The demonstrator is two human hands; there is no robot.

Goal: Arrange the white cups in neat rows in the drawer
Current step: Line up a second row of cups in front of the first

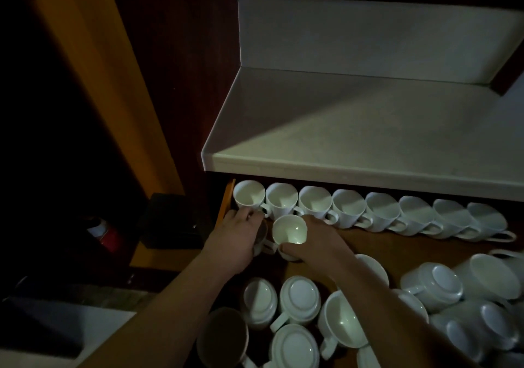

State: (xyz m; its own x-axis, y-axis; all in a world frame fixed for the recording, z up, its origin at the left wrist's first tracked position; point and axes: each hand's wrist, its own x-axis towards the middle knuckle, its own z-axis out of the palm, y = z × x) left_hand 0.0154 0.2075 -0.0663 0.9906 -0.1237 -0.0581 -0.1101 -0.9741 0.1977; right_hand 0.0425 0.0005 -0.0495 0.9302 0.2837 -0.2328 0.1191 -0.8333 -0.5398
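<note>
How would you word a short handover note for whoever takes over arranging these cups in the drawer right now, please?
Left hand: fingers curled round a shaded cup at the left end of the drawer, just in front of the back row.
Right hand: grips an upright cup right beside it.
Done: back row of eight cups, lined up under the countertop edge.
Left to do: set both held cups down to start a second row, then sort the loose cups at the front. Several are upside down or on their sides.
</note>
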